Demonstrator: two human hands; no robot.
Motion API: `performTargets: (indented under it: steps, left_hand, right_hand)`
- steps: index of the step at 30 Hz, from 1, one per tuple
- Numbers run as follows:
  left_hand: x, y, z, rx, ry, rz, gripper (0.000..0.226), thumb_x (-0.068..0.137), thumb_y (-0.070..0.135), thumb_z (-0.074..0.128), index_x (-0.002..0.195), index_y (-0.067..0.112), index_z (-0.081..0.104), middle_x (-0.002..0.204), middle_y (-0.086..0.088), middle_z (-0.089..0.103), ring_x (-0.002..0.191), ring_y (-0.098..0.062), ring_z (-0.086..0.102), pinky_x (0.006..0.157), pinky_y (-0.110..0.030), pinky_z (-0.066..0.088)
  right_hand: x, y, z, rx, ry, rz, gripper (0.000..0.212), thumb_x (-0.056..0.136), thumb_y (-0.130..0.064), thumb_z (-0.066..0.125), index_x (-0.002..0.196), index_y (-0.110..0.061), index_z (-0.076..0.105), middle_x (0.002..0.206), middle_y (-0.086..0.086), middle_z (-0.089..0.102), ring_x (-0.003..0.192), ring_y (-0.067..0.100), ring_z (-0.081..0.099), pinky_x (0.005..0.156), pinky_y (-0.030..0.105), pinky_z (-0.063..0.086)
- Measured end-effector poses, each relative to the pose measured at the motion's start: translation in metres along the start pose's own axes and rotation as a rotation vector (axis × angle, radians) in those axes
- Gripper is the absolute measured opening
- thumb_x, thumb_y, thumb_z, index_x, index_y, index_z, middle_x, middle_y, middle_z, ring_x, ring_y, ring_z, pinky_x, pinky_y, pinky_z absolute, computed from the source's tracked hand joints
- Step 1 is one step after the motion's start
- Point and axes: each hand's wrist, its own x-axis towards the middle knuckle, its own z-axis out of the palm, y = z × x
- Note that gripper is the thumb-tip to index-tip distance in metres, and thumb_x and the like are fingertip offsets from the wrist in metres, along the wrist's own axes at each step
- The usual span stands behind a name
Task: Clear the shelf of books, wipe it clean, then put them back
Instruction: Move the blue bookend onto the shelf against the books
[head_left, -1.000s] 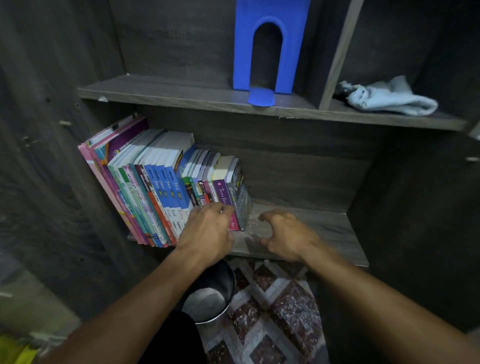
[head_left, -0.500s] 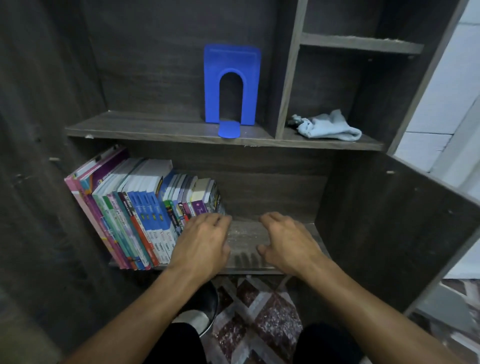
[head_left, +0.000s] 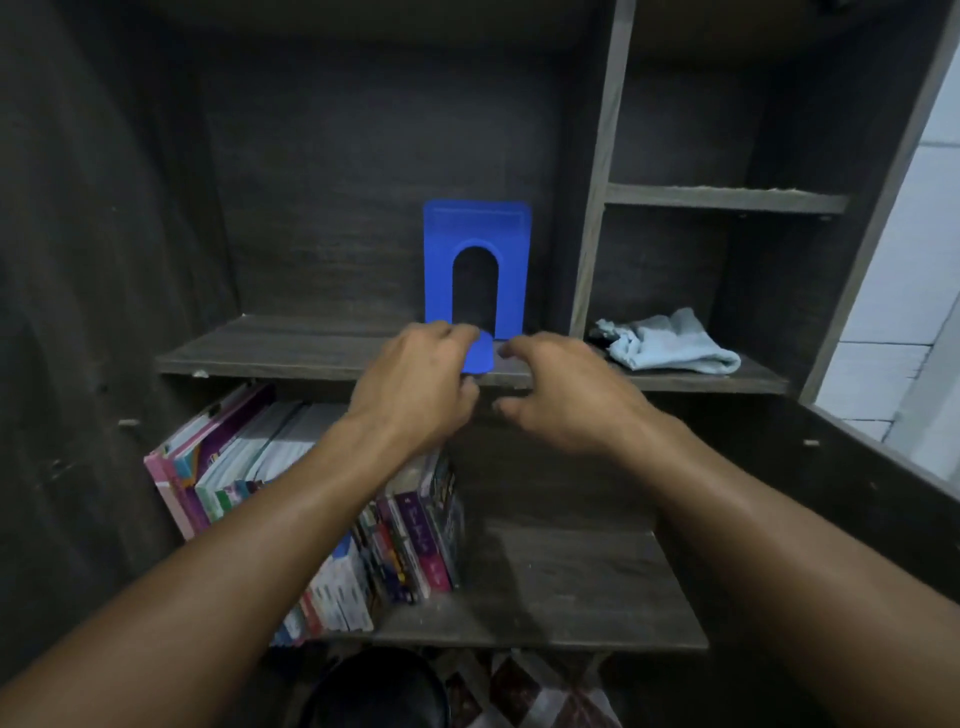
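Note:
A row of colourful books (head_left: 234, 467) leans to the left on the lower shelf (head_left: 571, 587), partly hidden behind my left forearm. Both hands are raised in front of the upper shelf (head_left: 285, 348). My left hand (head_left: 415, 384) hovers with loosely curled fingers at the foot of a blue bookend (head_left: 475, 234); I cannot tell whether it touches. My right hand (head_left: 566, 395) is just right of the bookend's foot, fingers loosely curled, holding nothing. A light blue cloth (head_left: 670, 343) lies crumpled in the right compartment of the upper shelf.
A vertical divider (head_left: 597, 208) separates the bookend from the cloth's compartment. The open cabinet door (head_left: 883, 493) juts out at right. A dark round bin (head_left: 374, 691) stands on the patterned floor (head_left: 545, 691) below the lower shelf.
Both hands have left the lower shelf beside the books and risen to the upper shelf at the blue bookend. The view has tilted upward.

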Motion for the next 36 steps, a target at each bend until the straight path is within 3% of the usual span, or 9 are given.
performTargets:
  steps: [9, 14, 18, 22, 26, 29, 33, 36]
  left_hand:
    - [0.084, -0.029, -0.015, 0.062, 0.067, -0.084, 0.049, 0.086, 0.022, 0.059, 0.134, 0.016, 0.053, 0.123, -0.008, 0.061, 0.112, -0.031, 0.057, 0.086, -0.041, 0.049]
    - [0.114, -0.049, -0.010, 0.012, 0.161, -0.122, 0.054, 0.086, 0.024, 0.061, 0.137, 0.013, 0.048, 0.133, -0.010, 0.054, 0.120, -0.030, 0.052, 0.094, -0.041, 0.047]
    - [0.134, -0.054, -0.001, -0.063, 0.157, -0.143, 0.067, 0.087, 0.028, 0.064, 0.145, 0.011, 0.034, 0.141, -0.013, 0.046, 0.128, -0.030, 0.046, 0.102, -0.040, 0.042]
    - [0.145, -0.053, 0.009, -0.130, 0.186, -0.154, 0.073, 0.088, 0.030, 0.066, 0.148, 0.009, 0.027, 0.145, -0.013, 0.040, 0.130, -0.031, 0.043, 0.102, -0.039, 0.039]
    - [0.154, -0.059, 0.018, -0.266, 0.239, -0.205, 0.063, 0.090, 0.029, 0.065, 0.141, 0.006, 0.035, 0.136, -0.017, 0.050, 0.125, -0.031, 0.047, 0.098, -0.035, 0.040]
    - [0.158, -0.066, 0.026, -0.489, 0.262, -0.290, 0.049, 0.088, 0.026, 0.068, 0.130, 0.009, 0.048, 0.122, -0.011, 0.062, 0.108, -0.025, 0.061, 0.091, -0.031, 0.048]
    - [0.165, -0.075, 0.031, -0.894, 0.239, -0.380, 0.024, 0.089, 0.012, 0.068, 0.111, 0.006, 0.060, 0.107, -0.008, 0.070, 0.097, -0.022, 0.067, 0.090, -0.041, 0.054]
    - [0.167, -0.077, 0.030, -1.091, 0.219, -0.427, 0.007, 0.092, 0.008, 0.064, 0.099, 0.009, 0.062, 0.099, -0.010, 0.071, 0.082, -0.019, 0.068, 0.072, -0.033, 0.056]
  right_hand:
    - [0.092, -0.006, -0.030, 0.016, 0.153, 0.028, 0.055, 0.088, -0.020, 0.066, 0.139, -0.012, 0.046, 0.141, 0.010, 0.047, 0.125, 0.029, 0.051, 0.097, 0.037, 0.047]
    - [0.125, -0.003, -0.029, 0.021, 0.222, 0.099, 0.068, 0.088, -0.017, 0.067, 0.146, -0.010, 0.032, 0.158, 0.013, 0.018, 0.138, 0.034, 0.034, 0.104, 0.040, 0.042]
    - [0.139, 0.001, -0.025, 0.047, 0.259, 0.144, 0.077, 0.089, -0.016, 0.069, 0.150, -0.010, 0.023, 0.162, 0.015, 0.001, 0.142, 0.036, 0.027, 0.105, 0.039, 0.040]
    - [0.150, 0.007, -0.016, 0.101, 0.275, 0.176, 0.083, 0.088, -0.014, 0.070, 0.152, -0.011, 0.016, 0.160, 0.016, 0.006, 0.137, 0.037, 0.037, 0.099, 0.040, 0.044]
    - [0.157, 0.010, -0.008, 0.191, 0.322, 0.194, 0.071, 0.094, -0.016, 0.064, 0.150, -0.011, 0.020, 0.151, 0.016, 0.023, 0.127, 0.034, 0.048, 0.094, 0.039, 0.047]
    - [0.159, 0.010, -0.005, 0.189, 0.383, 0.191, 0.061, 0.097, -0.015, 0.060, 0.146, -0.010, 0.025, 0.145, 0.018, 0.030, 0.119, 0.035, 0.055, 0.087, 0.036, 0.047]
    - [0.163, 0.012, -0.004, 0.183, 0.436, 0.202, 0.053, 0.096, -0.008, 0.059, 0.142, -0.009, 0.032, 0.140, 0.019, 0.034, 0.112, 0.038, 0.057, 0.082, 0.040, 0.047]
    - [0.165, 0.013, -0.003, 0.189, 0.476, 0.213, 0.047, 0.095, -0.006, 0.057, 0.137, -0.009, 0.035, 0.133, 0.018, 0.039, 0.106, 0.039, 0.058, 0.074, 0.038, 0.042]
